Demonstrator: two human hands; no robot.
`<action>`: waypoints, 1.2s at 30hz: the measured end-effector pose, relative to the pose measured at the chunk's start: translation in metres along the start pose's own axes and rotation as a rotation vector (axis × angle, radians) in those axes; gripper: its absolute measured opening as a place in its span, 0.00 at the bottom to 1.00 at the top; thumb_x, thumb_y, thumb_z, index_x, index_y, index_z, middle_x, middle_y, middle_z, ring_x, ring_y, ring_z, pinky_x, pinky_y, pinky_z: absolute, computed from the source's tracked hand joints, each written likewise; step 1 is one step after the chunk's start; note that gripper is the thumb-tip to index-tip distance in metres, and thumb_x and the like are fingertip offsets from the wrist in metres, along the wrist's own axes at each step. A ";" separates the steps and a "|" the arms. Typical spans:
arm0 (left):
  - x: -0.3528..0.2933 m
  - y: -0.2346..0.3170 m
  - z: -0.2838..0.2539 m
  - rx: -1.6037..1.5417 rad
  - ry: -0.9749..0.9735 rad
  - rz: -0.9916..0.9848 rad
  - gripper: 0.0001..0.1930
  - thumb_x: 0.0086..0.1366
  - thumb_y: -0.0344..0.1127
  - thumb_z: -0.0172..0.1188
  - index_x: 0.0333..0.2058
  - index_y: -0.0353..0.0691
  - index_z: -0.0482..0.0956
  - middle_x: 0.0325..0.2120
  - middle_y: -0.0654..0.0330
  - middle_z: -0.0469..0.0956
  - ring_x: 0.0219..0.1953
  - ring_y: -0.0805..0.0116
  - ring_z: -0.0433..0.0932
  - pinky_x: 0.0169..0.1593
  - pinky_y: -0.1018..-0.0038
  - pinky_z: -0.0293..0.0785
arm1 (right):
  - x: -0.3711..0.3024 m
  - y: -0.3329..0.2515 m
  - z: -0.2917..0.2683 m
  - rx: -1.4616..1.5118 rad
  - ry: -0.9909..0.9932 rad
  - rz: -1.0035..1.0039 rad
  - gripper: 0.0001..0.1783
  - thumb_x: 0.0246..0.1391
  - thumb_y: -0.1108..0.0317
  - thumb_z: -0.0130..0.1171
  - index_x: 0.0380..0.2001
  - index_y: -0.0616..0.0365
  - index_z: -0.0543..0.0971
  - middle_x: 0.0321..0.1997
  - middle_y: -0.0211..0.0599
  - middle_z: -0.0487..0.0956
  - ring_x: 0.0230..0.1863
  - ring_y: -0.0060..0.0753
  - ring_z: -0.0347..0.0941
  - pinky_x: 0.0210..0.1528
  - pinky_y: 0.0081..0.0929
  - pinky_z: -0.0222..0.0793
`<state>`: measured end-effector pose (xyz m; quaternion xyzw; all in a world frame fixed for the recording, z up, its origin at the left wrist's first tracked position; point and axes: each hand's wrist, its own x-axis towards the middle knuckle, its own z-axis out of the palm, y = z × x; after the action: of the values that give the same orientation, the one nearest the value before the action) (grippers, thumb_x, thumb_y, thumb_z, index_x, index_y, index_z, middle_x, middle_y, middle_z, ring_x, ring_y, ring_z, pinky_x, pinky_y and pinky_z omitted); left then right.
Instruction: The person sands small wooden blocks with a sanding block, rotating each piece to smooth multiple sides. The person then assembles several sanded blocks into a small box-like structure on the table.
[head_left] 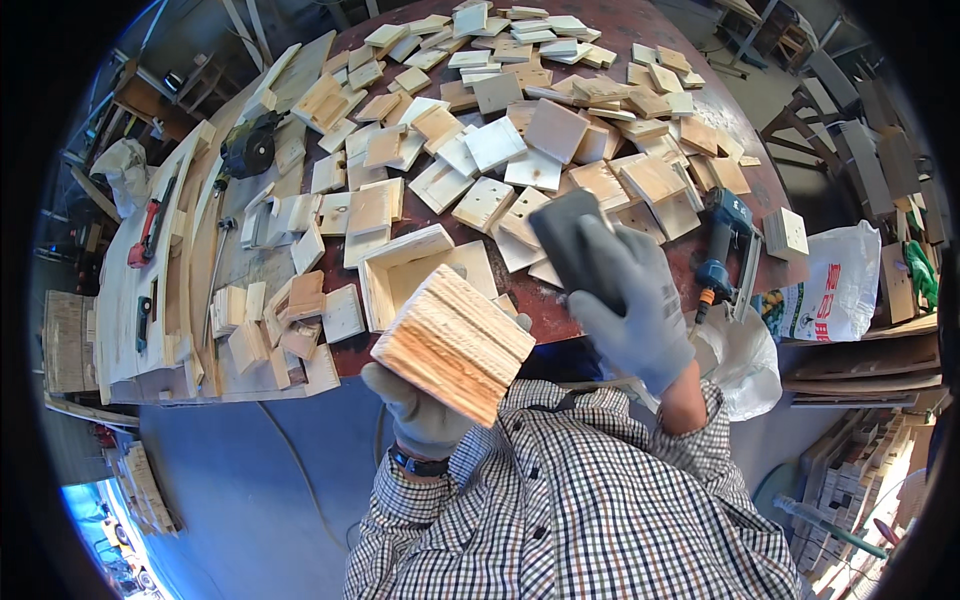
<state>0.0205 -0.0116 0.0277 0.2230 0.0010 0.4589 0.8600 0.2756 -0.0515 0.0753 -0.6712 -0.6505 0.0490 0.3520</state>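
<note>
Both my hands wear grey work gloves. In my left hand [425, 405] is a square wooden block [455, 345], tilted up, with a grooved, brown-streaked face. My right hand [635, 300] grips a dark grey rectangular block [572, 240], raised over the table edge to the right of the wood; its exact kind does not show. The two held things are apart. Just behind the wooden block stands an open wooden box [405, 255] on the table. Loose square wood pieces [495, 145] lie heaped beyond my hands.
A teal air nailer [722, 245] lies on the red table [690, 335] at the right, beside a white sack [840, 285]. On the left are long boards [170, 250], a red-handled tool [150, 225] and a black round tool [250, 145]. A cable [295, 455] trails across the floor.
</note>
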 end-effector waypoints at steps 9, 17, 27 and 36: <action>-0.010 0.005 -0.025 0.004 -0.024 0.119 0.54 0.70 0.79 0.46 0.78 0.40 0.54 0.76 0.50 0.61 0.75 0.49 0.64 0.75 0.47 0.65 | -0.001 -0.047 -0.023 0.421 -0.203 -0.186 0.45 0.50 0.56 0.69 0.73 0.57 0.73 0.64 0.68 0.72 0.62 0.67 0.74 0.68 0.53 0.68; -0.001 0.010 0.001 0.240 0.338 -0.038 0.47 0.71 0.71 0.56 0.77 0.45 0.57 0.72 0.55 0.67 0.73 0.53 0.69 0.74 0.49 0.69 | -0.031 0.006 -0.018 0.599 -0.119 0.046 0.46 0.49 0.62 0.67 0.72 0.69 0.70 0.67 0.59 0.74 0.66 0.53 0.74 0.70 0.42 0.66; -0.012 0.016 0.007 0.347 0.305 -0.023 0.48 0.72 0.70 0.56 0.78 0.44 0.55 0.74 0.58 0.65 0.74 0.56 0.65 0.77 0.51 0.62 | -0.015 -0.007 0.013 0.570 -0.296 -0.228 0.47 0.54 0.58 0.71 0.74 0.66 0.68 0.69 0.65 0.70 0.67 0.62 0.71 0.71 0.47 0.65; 0.014 0.029 0.016 1.778 0.214 0.460 0.64 0.55 0.63 0.81 0.76 0.32 0.51 0.60 0.48 0.72 0.64 0.58 0.77 0.63 0.63 0.81 | -0.027 -0.009 -0.023 0.780 -0.051 0.209 0.49 0.50 0.59 0.67 0.73 0.72 0.66 0.69 0.59 0.72 0.67 0.51 0.73 0.72 0.42 0.64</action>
<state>0.0086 0.0072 0.0563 0.7523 0.3881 0.4671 0.2556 0.2763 -0.0862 0.0869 -0.5485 -0.5198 0.3442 0.5572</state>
